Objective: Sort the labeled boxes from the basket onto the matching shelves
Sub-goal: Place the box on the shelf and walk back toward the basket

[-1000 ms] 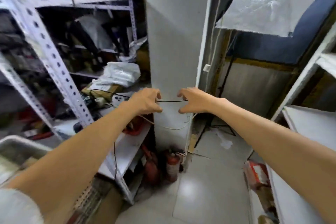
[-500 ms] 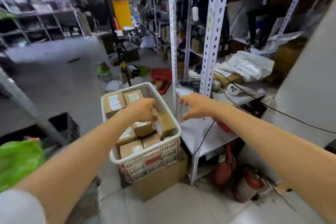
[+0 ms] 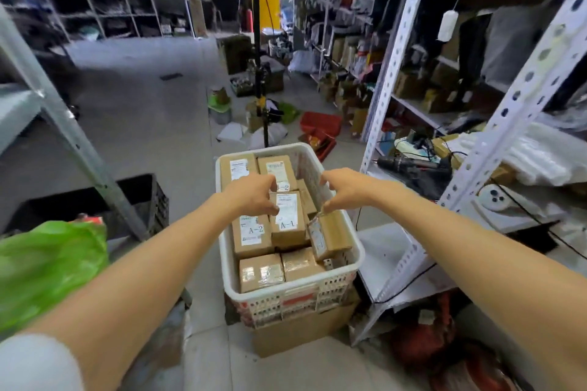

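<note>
Now that we have turned to the basket [image 3: 287,289], our left hand [image 3: 252,197] and right hand [image 3: 344,192] hover over its boxes [image 3: 261,273], grips half-curled and empty, ready to pick.

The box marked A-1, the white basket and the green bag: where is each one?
box marked A-1 [image 3: 287,216], head view, on its white label.
white basket [image 3: 273,308], head view, on its front wall.
green bag [image 3: 47,263], head view, on its middle.

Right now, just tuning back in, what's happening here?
A person reaches both hands over a white basket packed with labelled cardboard boxes. The left hand hovers by the box marked A-1, the right hand above a tilted box at the basket's right side. Neither seems to grip anything yet. The basket sits on a carton beside a metal shelf.
</note>
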The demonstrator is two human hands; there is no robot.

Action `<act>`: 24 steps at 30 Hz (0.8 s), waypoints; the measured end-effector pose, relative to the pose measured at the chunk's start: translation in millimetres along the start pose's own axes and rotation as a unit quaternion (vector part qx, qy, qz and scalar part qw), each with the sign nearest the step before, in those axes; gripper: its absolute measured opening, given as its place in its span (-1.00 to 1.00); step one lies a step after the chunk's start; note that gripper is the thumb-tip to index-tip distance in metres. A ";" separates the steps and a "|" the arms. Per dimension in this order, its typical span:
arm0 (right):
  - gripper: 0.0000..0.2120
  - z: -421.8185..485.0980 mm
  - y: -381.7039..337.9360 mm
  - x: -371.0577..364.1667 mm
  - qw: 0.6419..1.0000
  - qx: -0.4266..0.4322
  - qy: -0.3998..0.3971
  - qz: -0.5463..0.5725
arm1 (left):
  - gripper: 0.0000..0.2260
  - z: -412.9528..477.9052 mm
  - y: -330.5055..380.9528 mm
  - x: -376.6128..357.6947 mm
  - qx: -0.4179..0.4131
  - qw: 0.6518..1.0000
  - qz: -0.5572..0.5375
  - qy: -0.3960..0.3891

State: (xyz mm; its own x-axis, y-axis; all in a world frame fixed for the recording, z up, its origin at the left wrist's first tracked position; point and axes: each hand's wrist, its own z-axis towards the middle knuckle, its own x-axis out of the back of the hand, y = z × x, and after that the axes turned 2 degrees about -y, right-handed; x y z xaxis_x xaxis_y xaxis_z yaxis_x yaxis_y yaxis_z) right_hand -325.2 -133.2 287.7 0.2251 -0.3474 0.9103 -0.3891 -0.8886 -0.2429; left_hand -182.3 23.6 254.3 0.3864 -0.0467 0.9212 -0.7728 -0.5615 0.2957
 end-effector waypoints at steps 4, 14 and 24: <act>-0.44 37.2 -0.3 -7.4 1.000 0.002 -0.009 0.021 | -0.65 24.6 -30.8 -3.1 0.022 0.999 0.009 -0.027; -0.49 131.8 31.7 -54.1 0.995 0.027 -0.089 0.042 | -0.53 102.5 -73.4 -60.3 0.085 0.987 -0.107 -0.086; -0.50 222.6 91.0 -106.1 0.979 -0.001 -0.144 0.142 | -0.50 165.3 -102.0 -114.8 0.177 0.968 -0.104 -0.141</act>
State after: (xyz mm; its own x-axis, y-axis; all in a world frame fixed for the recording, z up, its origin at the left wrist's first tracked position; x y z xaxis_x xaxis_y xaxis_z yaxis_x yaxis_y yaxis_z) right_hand -185.7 -243.9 94.5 0.3496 -0.6506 0.6742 -0.4738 -0.7436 -0.4718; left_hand -64.6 -50.3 76.6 0.6758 -0.0973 0.7306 -0.4612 -0.8290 0.3163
